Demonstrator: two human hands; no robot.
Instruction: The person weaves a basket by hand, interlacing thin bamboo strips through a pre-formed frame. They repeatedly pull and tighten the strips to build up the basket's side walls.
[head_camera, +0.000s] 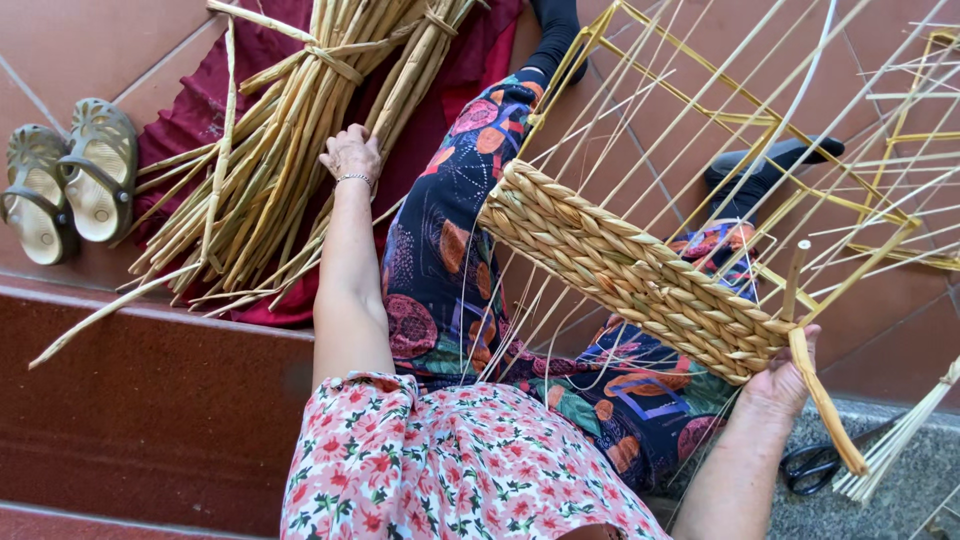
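A half-woven straw basket on a yellow wire frame rests across my lap, with thin pale spokes fanning up and to the right. My right hand grips the woven band's lower right end, where a loose tan strand hangs down. My left hand reaches out to the left and rests on tied bundles of dried reeds; its fingers are hidden among the stalks. A bracelet circles that wrist.
The reed bundles lie on a dark red cloth over the tiled floor. A pair of sandals stands at the far left. Black scissors lie on the grey step at lower right, beside a small bunch of pale straw.
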